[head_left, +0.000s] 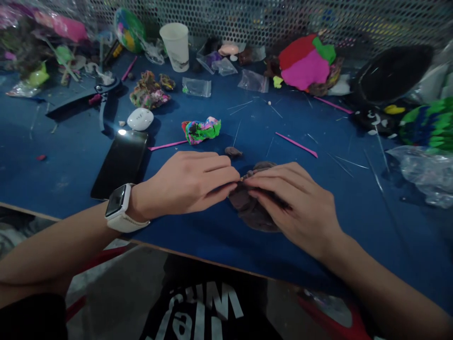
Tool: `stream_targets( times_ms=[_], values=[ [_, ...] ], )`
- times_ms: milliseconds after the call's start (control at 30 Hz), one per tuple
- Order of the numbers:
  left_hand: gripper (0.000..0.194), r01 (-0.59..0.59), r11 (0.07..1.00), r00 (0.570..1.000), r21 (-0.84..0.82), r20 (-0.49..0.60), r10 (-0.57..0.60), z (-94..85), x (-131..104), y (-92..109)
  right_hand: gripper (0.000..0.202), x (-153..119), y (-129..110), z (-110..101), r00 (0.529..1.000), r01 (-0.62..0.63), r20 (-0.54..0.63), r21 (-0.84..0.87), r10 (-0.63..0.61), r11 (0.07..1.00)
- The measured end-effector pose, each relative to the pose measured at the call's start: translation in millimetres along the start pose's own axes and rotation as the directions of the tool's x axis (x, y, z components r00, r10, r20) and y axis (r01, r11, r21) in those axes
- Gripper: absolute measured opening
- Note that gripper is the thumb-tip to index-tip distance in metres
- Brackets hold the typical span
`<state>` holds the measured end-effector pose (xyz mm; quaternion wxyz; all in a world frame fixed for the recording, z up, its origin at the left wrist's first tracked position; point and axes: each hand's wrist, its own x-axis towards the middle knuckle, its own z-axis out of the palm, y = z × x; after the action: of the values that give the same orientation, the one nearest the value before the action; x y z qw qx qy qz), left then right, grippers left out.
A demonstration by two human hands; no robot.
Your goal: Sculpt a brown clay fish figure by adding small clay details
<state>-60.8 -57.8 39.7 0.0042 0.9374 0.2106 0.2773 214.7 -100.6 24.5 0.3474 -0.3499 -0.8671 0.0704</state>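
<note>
Lump of grey-brown clay [249, 208] is lying on the blue table [71, 179], right of centre, near the front edge, mostly under the right hand [300, 203]. Right hand is the nearer one, covering the lump's right part; left hand [198, 182] is coming in only at its upper left edge, fingertips almost meeting the right's there. Visible clay is running from just past the fingertips back toward the person; the right hand is hiding the rest, so true long axis: cannot tell. Left fingers are bunching with the thumb, tips nearly together; cannot tell whether a bit of clay is sitting between them. Right fingers are curling half closed over the lump, thumb tip just below the fingertips, touching clay; how firm the hold is, cannot tell. Small dark clay piece [232, 151] is lying just beyond the left fingers, apart from the lump. Multicoloured clay clump [201, 131] is resting farther out, the tip of one pink stick tool [168, 145] meeting its left side. Second pink tool [297, 144] is lying beyond the right hand, slanting down rightward. Phone [120, 163] is resting beyond the left wrist.
</note>
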Motion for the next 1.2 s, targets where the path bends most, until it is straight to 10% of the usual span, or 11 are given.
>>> stream_targets(
  times_ms=[1200],
  values=[
    [0.02,0.059,0.998,0.991,-0.028,0.125,-0.055,3.8,-3.3,-2.0,0.01,-5.7,-5.1,3.6,0.997,0.056,-0.039,-0.087,-0.059,0.995]
  ],
)
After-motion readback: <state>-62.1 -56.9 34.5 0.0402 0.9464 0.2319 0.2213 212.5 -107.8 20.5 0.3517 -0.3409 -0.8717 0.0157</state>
